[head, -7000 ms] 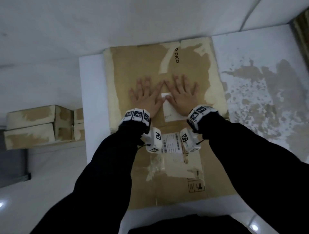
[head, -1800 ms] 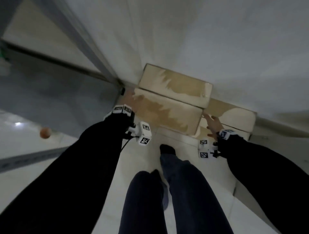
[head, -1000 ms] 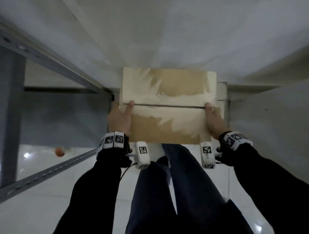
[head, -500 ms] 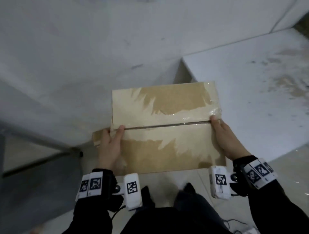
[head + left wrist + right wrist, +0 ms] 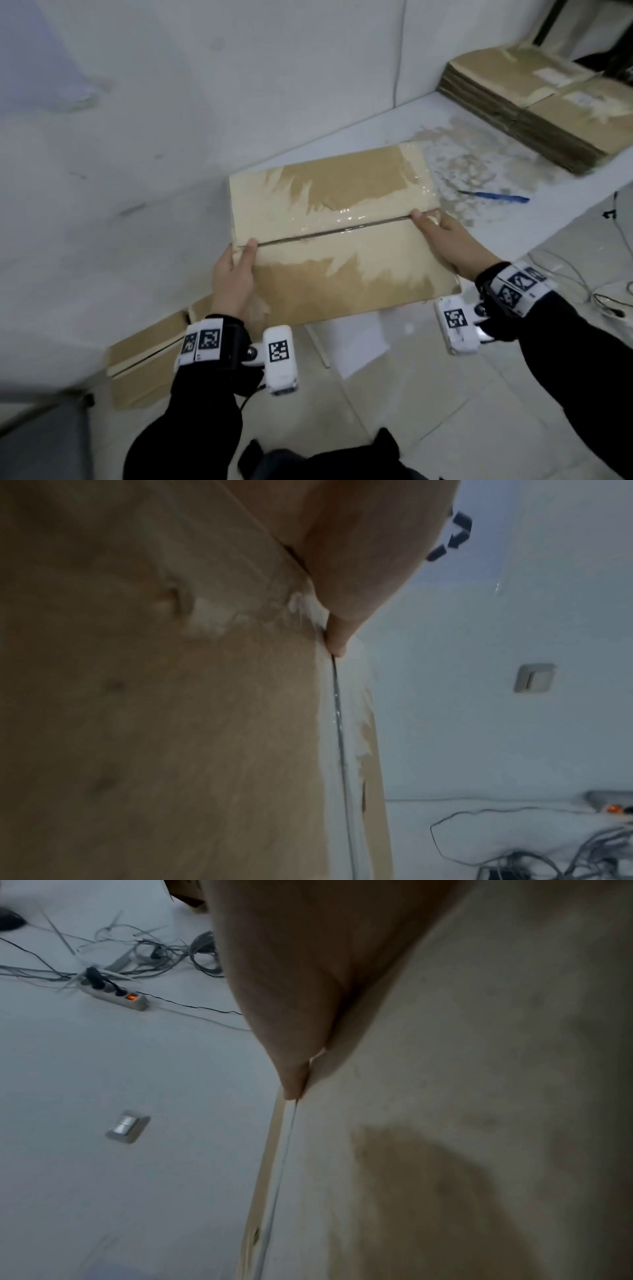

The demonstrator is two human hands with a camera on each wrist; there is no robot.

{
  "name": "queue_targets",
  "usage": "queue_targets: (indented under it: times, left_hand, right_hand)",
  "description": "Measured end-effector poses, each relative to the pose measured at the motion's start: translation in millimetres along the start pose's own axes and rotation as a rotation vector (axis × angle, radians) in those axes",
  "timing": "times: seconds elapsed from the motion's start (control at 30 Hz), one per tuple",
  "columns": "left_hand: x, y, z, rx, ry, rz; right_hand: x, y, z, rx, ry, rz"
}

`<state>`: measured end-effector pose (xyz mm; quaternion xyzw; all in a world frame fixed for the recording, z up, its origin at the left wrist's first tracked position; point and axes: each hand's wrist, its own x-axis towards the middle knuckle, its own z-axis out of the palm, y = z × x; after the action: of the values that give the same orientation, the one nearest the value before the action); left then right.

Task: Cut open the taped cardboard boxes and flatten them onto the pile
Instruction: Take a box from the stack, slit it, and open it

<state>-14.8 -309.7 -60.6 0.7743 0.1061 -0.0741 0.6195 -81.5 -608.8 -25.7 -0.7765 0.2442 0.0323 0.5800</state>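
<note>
Taped box point(image 5: 337, 236) held up in the air over the near edge of the white table point(image 5: 404, 126), left hand point(image 5: 233, 277) and right hand point(image 5: 452, 240) each gripping 1 end, thumbs at the seam. Flattened pile point(image 5: 548, 106) at the table's far right, blue cutter point(image 5: 496, 197) lying between.

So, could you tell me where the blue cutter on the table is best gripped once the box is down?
Judging by its pose, grip the cutter round its thicker right end from above: it lies flat on the table, long axis left-right, just beyond the right hand.
</note>
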Motion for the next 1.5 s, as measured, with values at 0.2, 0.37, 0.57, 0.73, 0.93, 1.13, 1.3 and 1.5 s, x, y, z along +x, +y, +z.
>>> queue_targets:
  times: [0.2,0.37,0.57,0.73,0.93,1.13,1.3,1.5]
  left_hand:
    - [38.5,8.0,102.8,0.009,0.06,-0.018]
    - [72.0,29.4,152.1,0.114,0.096,-0.045]
    - [114.0,25.1,172.7,0.259,0.084,-0.067]
    - [128.6,50.0,179.9,0.422,0.098,-0.042]
    - [79.5,115.4,226.7,0.576,0.25,0.297]
    - [-7.7,117.8,344.8,0.589,-0.057,0.327]
    - [-1.8,97.9,443.3,1.05,0.052,0.196]
    - [9.7,66.1,454.2,1.276,0.205,0.179]
  right_hand:
    - [86.9,10.0,-80.7,-0.021,0.025,0.057]
    - [145.4,5.2,-104.3,-0.056,-0.041,0.098]
    - [186.7,8.9,-113.7,-0.105,-0.07,0.148]
    - [211.1,36.0,-113.0,0.094,0.01,0.15]
    - [181.1,51.6,-96.5,0.503,0.043,0.2]
    - [209.5,56.5,-167.4,0.457,-0.025,0.187]
    - [277.7,23.8,-194.8,0.132,-0.292,-0.077]
    - [237.8,64.8,-216.2,0.068,-0.405,-0.14]
